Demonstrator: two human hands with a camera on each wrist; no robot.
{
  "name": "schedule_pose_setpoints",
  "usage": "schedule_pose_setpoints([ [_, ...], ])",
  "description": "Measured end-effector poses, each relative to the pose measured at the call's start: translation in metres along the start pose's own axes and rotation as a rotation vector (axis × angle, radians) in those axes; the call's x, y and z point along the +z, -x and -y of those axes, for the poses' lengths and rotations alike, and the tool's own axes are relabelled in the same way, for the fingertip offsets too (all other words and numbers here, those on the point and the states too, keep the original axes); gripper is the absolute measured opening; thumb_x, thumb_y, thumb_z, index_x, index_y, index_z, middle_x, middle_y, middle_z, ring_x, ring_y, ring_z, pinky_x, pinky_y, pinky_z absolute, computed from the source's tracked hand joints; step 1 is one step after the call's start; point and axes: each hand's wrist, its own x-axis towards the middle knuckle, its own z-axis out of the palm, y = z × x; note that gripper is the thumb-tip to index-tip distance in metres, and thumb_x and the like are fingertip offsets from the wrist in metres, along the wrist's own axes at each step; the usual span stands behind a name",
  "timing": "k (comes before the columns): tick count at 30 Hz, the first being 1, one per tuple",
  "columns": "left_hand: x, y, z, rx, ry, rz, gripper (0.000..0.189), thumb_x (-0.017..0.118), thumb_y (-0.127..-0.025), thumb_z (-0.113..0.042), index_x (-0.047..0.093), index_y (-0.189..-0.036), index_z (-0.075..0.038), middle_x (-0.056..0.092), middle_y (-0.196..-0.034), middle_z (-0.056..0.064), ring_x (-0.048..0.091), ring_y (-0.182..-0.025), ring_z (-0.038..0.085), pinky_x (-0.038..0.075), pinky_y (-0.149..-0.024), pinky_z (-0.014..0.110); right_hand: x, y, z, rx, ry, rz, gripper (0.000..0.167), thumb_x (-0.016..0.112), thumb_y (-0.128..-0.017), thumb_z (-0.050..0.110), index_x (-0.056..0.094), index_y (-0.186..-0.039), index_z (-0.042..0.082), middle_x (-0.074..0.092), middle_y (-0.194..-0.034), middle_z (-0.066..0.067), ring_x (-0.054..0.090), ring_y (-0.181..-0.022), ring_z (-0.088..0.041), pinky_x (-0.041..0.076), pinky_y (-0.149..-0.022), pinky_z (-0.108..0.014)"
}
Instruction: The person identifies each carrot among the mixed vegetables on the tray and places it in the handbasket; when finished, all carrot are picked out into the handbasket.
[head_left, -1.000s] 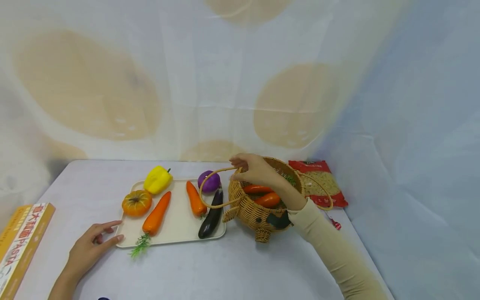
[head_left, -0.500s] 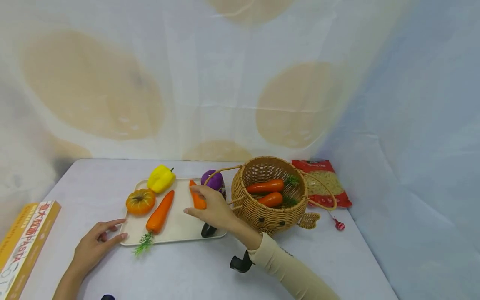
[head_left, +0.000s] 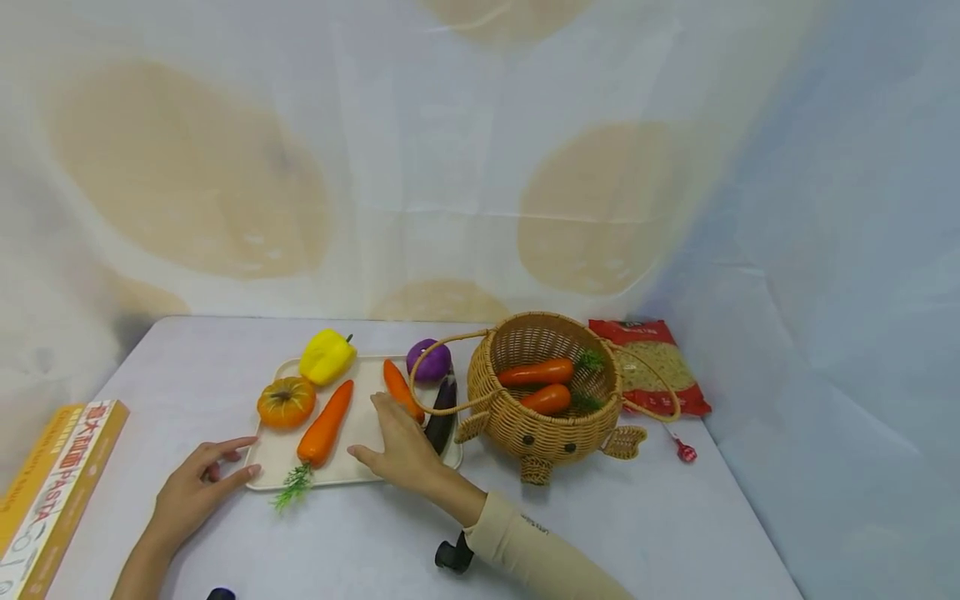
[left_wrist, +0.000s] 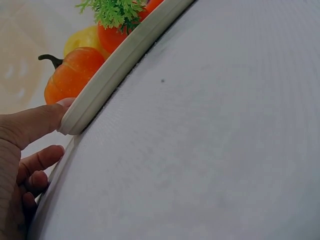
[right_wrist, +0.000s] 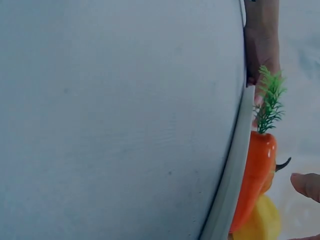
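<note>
My left hand (head_left: 197,487) is at the left end of a cream tray (head_left: 362,429), thumb and forefinger spread against its rim; the left wrist view shows the thumb (left_wrist: 42,122) at the tray's corner. Over the right half of the tray, my right hand (head_left: 405,450) holds nothing, its thumb apart from the fingers. Beyond its fingertips lies an orange carrot (head_left: 401,387); an eggplant (head_left: 442,408) is partly hidden behind the hand. Another carrot (head_left: 326,425), with green leaves, a small pumpkin (head_left: 286,402), a yellow bell pepper (head_left: 327,357) and a purple round vegetable (head_left: 430,361) are also on the tray.
Right of the tray stands a wicker basket (head_left: 517,425) with two carrots (head_left: 536,372) inside; its loop handle overhangs the tray. Behind it are a red pasta bag (head_left: 652,367) and a lollipop (head_left: 686,451). A pasta box (head_left: 63,475) lies at the far left.
My right hand has left the basket's rim and handle and moved left and down over the tray. The left hand stays at the tray's rim.
</note>
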Motion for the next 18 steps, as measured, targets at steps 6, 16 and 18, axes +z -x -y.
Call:
schedule_pose_setpoints([
  [6, 0.000, 0.000, 0.000, 0.008, -0.006, -0.006, 0.044, 0.077, -0.087, -0.037, 0.068, -0.125, -0.015, 0.055, -0.100, -0.001, 0.037, -0.075, 0.005, 0.028, -0.060, 0.028, 0.004, -0.007, -0.006, 0.040, 0.068, -0.052, 0.081, 0.071, -0.091, 0.041, 0.034, -0.151, 0.000, 0.035, -0.157, -0.017, 0.036, -0.145, -0.028, 0.029, -0.117, -0.044],
  [16, -0.002, 0.000, -0.003, 0.005, -0.014, 0.004, 0.045, 0.076, -0.087, -0.037, 0.068, -0.125, -0.015, 0.055, -0.102, 0.001, 0.037, -0.075, 0.005, 0.028, -0.061, 0.027, 0.011, -0.020, -0.009, 0.175, 0.067, -0.069, 0.089, 0.074, -0.089, 0.038, 0.028, -0.153, -0.002, 0.027, -0.159, -0.024, 0.036, -0.142, -0.038, 0.032, -0.114, -0.048],
  [18, -0.002, 0.000, -0.004, 0.005, -0.016, 0.004, 0.045, 0.076, -0.087, -0.037, 0.068, -0.125, -0.015, 0.056, -0.102, 0.001, 0.037, -0.075, 0.005, 0.028, -0.061, 0.027, 0.012, -0.022, -0.010, 0.198, 0.076, -0.075, 0.087, 0.073, -0.089, 0.037, 0.030, -0.151, -0.005, 0.034, -0.155, -0.025, 0.041, -0.139, -0.038, 0.035, -0.112, -0.047],
])
